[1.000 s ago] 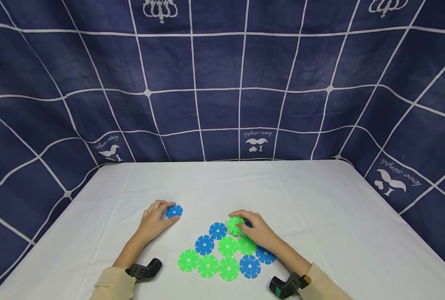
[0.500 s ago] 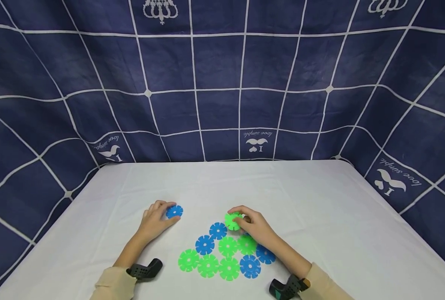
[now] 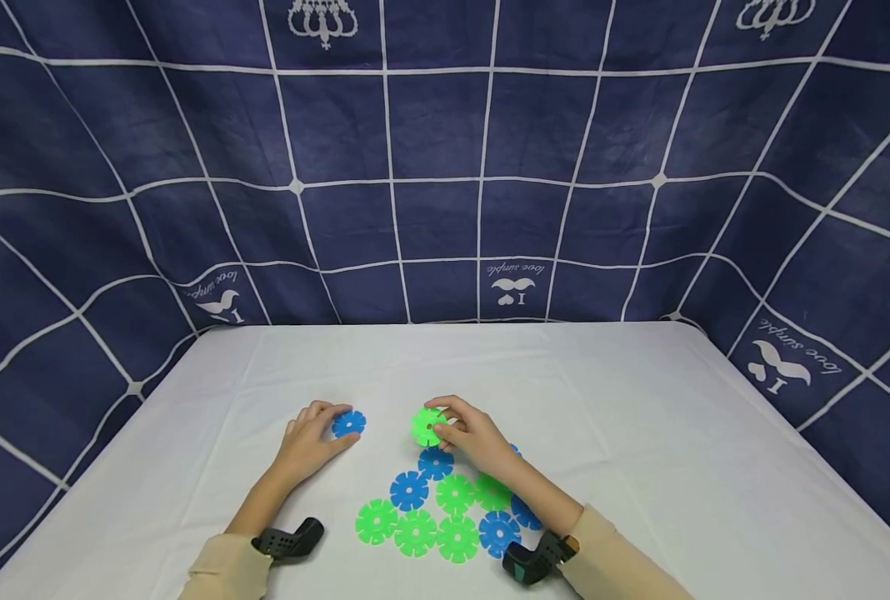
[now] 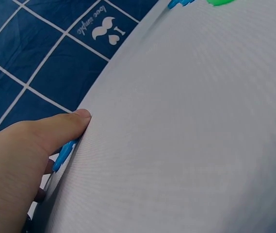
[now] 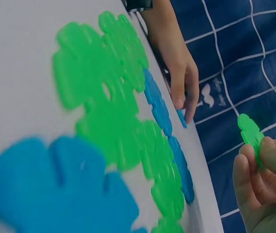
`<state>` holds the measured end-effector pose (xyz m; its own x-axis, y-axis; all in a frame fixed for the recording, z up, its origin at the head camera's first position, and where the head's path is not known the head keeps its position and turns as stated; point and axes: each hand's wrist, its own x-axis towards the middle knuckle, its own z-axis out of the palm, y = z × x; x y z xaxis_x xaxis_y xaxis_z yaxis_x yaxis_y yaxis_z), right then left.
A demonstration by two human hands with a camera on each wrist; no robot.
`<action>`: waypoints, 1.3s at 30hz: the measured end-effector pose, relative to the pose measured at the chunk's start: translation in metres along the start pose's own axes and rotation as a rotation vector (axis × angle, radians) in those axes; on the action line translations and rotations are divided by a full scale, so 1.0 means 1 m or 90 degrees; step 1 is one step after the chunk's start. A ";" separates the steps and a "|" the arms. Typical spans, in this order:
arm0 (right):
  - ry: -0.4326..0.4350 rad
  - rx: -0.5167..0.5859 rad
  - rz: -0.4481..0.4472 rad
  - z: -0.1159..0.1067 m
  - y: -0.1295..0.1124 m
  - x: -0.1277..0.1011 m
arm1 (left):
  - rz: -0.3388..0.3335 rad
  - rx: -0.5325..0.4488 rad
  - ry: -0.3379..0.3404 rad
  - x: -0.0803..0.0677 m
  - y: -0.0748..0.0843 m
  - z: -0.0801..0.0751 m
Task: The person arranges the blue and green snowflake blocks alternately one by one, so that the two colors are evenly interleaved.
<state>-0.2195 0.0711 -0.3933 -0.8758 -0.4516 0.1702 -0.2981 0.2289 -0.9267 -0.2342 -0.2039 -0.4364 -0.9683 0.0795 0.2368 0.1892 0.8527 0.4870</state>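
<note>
My right hand (image 3: 466,429) pinches a green notched disc (image 3: 427,426) and holds it just above the white table (image 3: 640,433), left of the pile of blue and green discs (image 3: 445,512). In the right wrist view the green disc (image 5: 250,133) shows edge-on between my fingertips (image 5: 254,160), with the pile of discs (image 5: 113,126) close in front. My left hand (image 3: 312,437) rests on the table with its fingers curled round a single blue disc (image 3: 348,423). The left wrist view shows the thumb (image 4: 65,124) over the blue disc's (image 4: 63,154) edge.
A dark blue cloth backdrop (image 3: 445,167) with a white grid walls in the table at the back and both sides. Black wrist cameras (image 3: 289,540) sit on both forearms near the front edge.
My right hand has lifted the green disc off the top of the pile and carried it up and to the left, towards the blue disc. The left hand has not moved.
</note>
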 end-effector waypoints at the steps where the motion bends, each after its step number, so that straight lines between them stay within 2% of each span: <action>1: -0.001 0.008 0.002 0.003 0.003 0.004 | -0.002 0.000 -0.001 0.000 0.000 0.000; 8: -0.008 0.062 0.046 0.022 0.010 0.020 | -0.004 0.002 -0.002 -0.001 0.001 0.000; 15: -0.001 0.037 0.072 0.036 0.011 0.033 | -0.006 0.001 -0.010 0.000 0.002 -0.002; 26: 0.020 -0.119 0.093 0.051 0.017 0.045 | -0.030 -0.017 -0.022 0.000 0.004 -0.003; 36: 0.058 -0.285 0.068 0.062 0.013 0.050 | -0.021 -0.016 -0.015 0.000 0.002 -0.003; 39: 0.067 -0.314 0.072 0.064 0.014 0.051 | -0.016 -0.015 -0.012 0.000 0.002 -0.003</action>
<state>-0.2440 -0.0035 -0.4188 -0.9388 -0.3173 0.1340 -0.3206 0.6626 -0.6769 -0.2328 -0.2032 -0.4330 -0.9757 0.0684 0.2082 0.1683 0.8423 0.5121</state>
